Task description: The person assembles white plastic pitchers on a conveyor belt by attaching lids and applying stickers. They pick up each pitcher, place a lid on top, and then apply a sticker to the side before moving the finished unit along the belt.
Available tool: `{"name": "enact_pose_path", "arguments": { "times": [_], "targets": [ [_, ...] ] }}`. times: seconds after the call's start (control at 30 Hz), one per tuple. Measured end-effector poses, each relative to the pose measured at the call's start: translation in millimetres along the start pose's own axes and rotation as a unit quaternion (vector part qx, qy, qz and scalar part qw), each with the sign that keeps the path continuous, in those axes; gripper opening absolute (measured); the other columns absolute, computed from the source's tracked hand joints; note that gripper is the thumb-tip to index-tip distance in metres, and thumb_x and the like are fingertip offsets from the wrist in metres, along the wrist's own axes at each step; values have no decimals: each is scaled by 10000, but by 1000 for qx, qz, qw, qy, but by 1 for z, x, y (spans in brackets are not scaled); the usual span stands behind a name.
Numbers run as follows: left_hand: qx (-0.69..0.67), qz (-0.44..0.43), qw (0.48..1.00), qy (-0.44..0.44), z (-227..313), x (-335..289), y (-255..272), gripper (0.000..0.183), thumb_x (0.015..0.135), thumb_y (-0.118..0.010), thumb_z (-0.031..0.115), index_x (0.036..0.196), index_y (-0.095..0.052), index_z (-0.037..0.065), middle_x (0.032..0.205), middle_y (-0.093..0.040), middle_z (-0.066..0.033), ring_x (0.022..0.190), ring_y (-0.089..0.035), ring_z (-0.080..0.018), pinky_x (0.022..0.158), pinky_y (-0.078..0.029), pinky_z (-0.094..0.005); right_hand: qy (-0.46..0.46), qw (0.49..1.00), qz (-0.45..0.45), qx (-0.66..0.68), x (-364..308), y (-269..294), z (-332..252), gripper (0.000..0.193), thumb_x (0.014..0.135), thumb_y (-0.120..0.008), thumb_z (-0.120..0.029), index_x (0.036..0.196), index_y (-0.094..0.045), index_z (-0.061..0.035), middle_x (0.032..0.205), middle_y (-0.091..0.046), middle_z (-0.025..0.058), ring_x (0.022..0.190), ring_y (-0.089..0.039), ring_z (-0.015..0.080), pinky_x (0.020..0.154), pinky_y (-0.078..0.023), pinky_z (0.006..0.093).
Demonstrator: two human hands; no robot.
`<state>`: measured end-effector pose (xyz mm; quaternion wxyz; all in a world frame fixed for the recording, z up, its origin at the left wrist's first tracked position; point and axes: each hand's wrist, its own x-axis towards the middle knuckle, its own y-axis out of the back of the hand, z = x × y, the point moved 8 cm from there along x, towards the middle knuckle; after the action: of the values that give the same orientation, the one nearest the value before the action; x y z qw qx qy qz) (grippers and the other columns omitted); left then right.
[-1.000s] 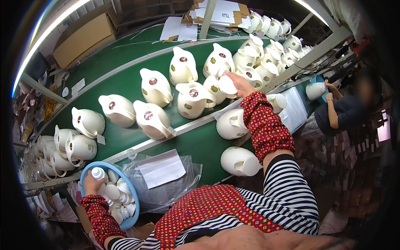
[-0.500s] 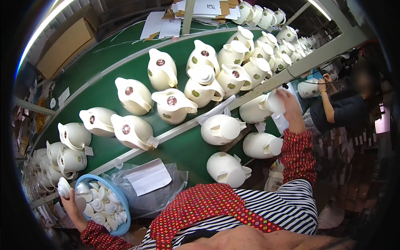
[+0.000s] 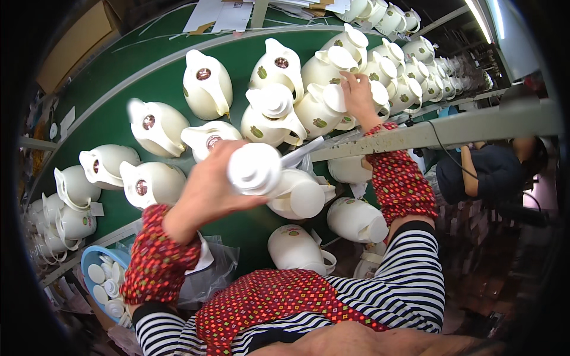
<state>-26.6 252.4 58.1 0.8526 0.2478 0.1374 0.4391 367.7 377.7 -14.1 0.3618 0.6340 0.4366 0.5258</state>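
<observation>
My left hand (image 3: 205,187) is closed around a white stepped round lid (image 3: 256,169), held up over the green table. Beyond the metal rail, my right hand (image 3: 360,99) reaches to the top of a cream jug (image 3: 316,113) with a leaf print. Its fingers are bent at a plain white round cap (image 3: 336,98) over that jug's mouth. Left of it stands a jug (image 3: 268,127) topped with a stepped lid (image 3: 276,101). Under my left hand's lid is a jug with a white cap (image 3: 306,199).
Several uncapped jugs (image 3: 208,89) with brown mouths stand on the green belt (image 3: 148,77). A blue basin (image 3: 89,255) of white lids sits at lower left. The metal rail (image 3: 439,133) crosses under my right forearm. A person (image 3: 499,172) works at the right.
My left hand has come from beside the blue basin to the middle with a stepped lid. My right hand has moved left and away, across the rail, to a jug that was uncapped before.
</observation>
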Motion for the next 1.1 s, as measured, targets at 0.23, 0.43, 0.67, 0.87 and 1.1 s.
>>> {"name": "enact_pose_path", "arguments": {
  "times": [0.23,0.43,0.67,0.87,1.1],
  "targets": [
    [42,-86,989,-114,29,91,-102,853,679,-932,445,1350,-560,73,1556,-475,-215,1001,-726,-439,867,-599,-495,127,929,-349,-9,-4,34,-45,856,797,-878,-320,1556,-489,-240,1351,-608,236,1228,-638,424,1046,-530,469],
    [40,-104,987,-117,14,117,-128,847,658,-943,458,1308,-575,57,1513,-499,-246,978,-725,-437,887,-592,-497,201,897,-392,-34,0,25,-64,872,724,-915,-175,1499,-515,-212,1339,-608,232,1182,-658,430,994,-559,474],
    [18,-100,990,-101,2,116,-137,825,662,-939,478,1276,-605,38,1503,-511,-243,986,-728,-433,897,-592,-491,235,889,-377,-113,4,28,-76,804,762,-920,-319,1462,-552,-177,1207,-680,242,1128,-682,435,952,-562,493],
    [16,-120,985,-124,3,121,-135,800,648,-943,502,1212,-625,32,1526,-503,-233,980,-729,-430,891,-594,-487,43,912,-405,-42,7,15,-52,745,857,-851,-400,1496,-539,-180,1192,-697,250,1125,-680,458,954,-562,492],
    [12,-158,976,-149,2,128,-134,789,633,-950,482,1192,-636,21,1555,-478,-253,1000,-727,-430,920,-583,-481,207,888,-408,-36,-3,28,-66,754,821,-831,-45,1504,-544,-187,1519,-564,170,1327,-600,398,1021,-557,441]
  ]
}}
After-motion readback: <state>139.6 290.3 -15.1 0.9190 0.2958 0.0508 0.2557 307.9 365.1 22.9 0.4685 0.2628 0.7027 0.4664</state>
